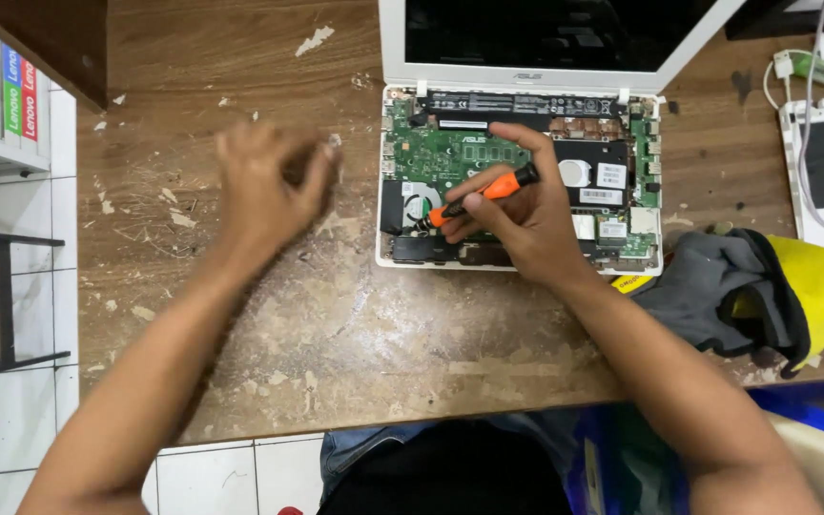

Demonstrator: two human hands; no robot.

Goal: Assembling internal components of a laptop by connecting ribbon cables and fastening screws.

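Lying across the frame, the worn wooden table (336, 324) is carrying an opened white laptop (402, 250), upper centre, its green circuit board (450, 153) likely fragile, best steadied by its rim. Lower right, grey-and-yellow cloth (755, 296) is crowding it. The right hand (526, 224) is pinching the light, rigid orange screwdriver (488, 194); the left hand (264, 186), blurred, is hovering loosely curled, seemingly empty.

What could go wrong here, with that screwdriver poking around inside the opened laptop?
The screwdriver in the right hand points at the fan area; a slip might scratch the bare green circuit board. The left hand, blurred, seems to pinch something tiny over the flaking wooden table, where a dropped screw could get lost.
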